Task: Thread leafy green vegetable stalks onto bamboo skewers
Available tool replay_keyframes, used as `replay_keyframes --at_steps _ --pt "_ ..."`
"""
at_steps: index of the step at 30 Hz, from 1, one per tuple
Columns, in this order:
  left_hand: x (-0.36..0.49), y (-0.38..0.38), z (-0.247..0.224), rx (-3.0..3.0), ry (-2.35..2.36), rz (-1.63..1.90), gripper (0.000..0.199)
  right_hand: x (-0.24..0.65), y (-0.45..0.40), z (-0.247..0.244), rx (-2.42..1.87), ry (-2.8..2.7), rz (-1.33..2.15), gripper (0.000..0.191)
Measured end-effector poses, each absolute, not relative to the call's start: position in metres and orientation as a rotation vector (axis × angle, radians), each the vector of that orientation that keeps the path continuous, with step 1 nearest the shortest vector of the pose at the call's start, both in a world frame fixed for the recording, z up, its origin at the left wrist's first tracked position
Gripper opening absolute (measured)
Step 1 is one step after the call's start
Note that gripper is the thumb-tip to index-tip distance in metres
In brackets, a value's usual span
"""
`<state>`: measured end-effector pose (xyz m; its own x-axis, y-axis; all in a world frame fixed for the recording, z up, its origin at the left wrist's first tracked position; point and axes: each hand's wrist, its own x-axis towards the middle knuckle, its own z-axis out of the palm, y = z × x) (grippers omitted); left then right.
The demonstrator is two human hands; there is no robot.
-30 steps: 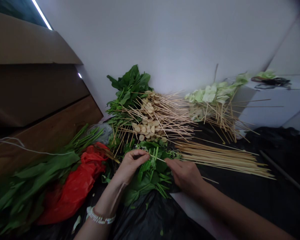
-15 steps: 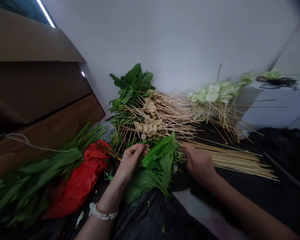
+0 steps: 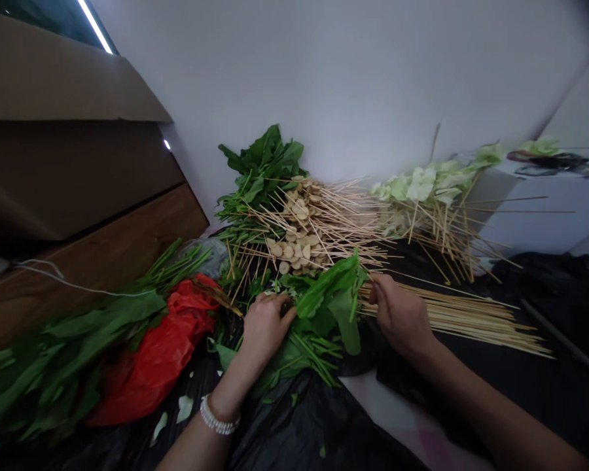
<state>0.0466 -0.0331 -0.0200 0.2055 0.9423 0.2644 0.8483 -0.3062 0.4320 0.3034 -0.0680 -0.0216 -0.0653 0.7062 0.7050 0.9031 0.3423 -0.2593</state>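
Observation:
My left hand (image 3: 266, 327), with a beaded bracelet at the wrist, reaches palm down into the leafy greens. Its fingers are bent around some green leaves, and their tips are partly hidden. My right hand (image 3: 403, 315) is closed in a pinch on a thin skewer, only a short bit of which shows. Broad green leaves (image 3: 331, 288) hang at that skewer's far end, between my two hands. Below them lies a small heap of cut greens (image 3: 302, 356) on black plastic. Loose bamboo skewers (image 3: 481, 319) lie side by side just right of my right hand.
Skewered pale round slices (image 3: 294, 245) are piled behind my hands, beside skewered dark greens (image 3: 265, 163). Skewered cabbage pieces (image 3: 422, 184) stand at the back right. To the left are a red plastic bag (image 3: 161, 356), long leafy greens (image 3: 69, 353) and a cardboard box (image 3: 69, 72).
My left hand has turned palm down and lowered into the greens. The leaves between my hands have shifted slightly right, along with my right hand; the view has also moved a little.

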Motion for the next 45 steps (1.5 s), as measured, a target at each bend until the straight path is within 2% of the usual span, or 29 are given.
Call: replay_keyframes --at_steps 5,13,18,22,28,36,45 --pt "0.041 -0.027 -0.021 2.092 1.607 0.794 0.005 0.301 -0.069 -0.021 -1.359 -1.843 -0.318 0.024" --pt "0.042 -0.025 -0.007 1.462 1.125 1.114 0.020 0.299 -0.069 -0.022 -1.290 -1.875 -0.341 0.025" --pt "0.045 -0.029 -0.003 1.190 1.029 1.231 0.028 0.291 -0.073 -0.021 -1.173 -1.967 -0.304 0.027" --pt "0.049 -0.030 -0.005 1.214 1.062 1.218 0.034 0.283 -0.077 -0.029 -1.069 -2.062 -0.271 0.026" --pt "0.056 -0.034 -0.004 1.239 1.158 1.251 0.035 0.276 -0.077 -0.044 -1.142 -2.195 -0.206 0.027" --pt "0.056 -0.033 -0.007 1.347 1.200 1.276 0.027 0.277 -0.077 -0.044 -1.222 -2.273 -0.201 0.032" --pt "0.053 -0.035 -0.005 1.358 1.221 1.246 0.029 0.276 -0.078 -0.043 -1.308 -2.274 -0.195 0.031"
